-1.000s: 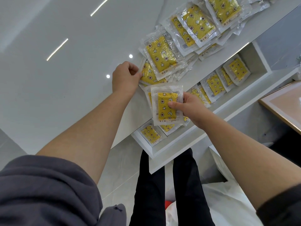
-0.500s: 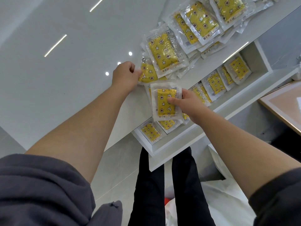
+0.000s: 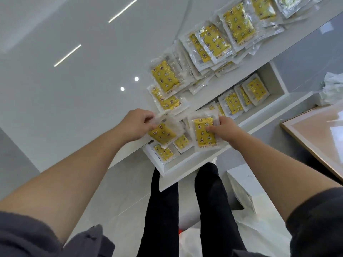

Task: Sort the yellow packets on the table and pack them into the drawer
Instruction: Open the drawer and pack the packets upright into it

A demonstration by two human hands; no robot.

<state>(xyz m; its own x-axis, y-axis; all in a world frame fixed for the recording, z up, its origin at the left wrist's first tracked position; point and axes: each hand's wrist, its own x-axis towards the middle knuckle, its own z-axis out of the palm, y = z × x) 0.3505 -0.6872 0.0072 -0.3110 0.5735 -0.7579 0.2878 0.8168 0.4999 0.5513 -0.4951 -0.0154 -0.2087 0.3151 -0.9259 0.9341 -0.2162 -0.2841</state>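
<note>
Left hand pinches one yellow packet at the table near edge. Right hand grips a second packet just above the open drawer. Drawer holds a partial row, maybe a third done by my estimate. Big overlapping pile waits on the table, far right. Packets: crinkly clear sleeves, yellow star-and-moon print inside.

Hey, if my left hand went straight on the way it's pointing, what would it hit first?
Most likely the nearest loose packet at the table edge, just beyond the held packet in your left hand. Height is hard to judge from one view, so it might pass over.
</note>
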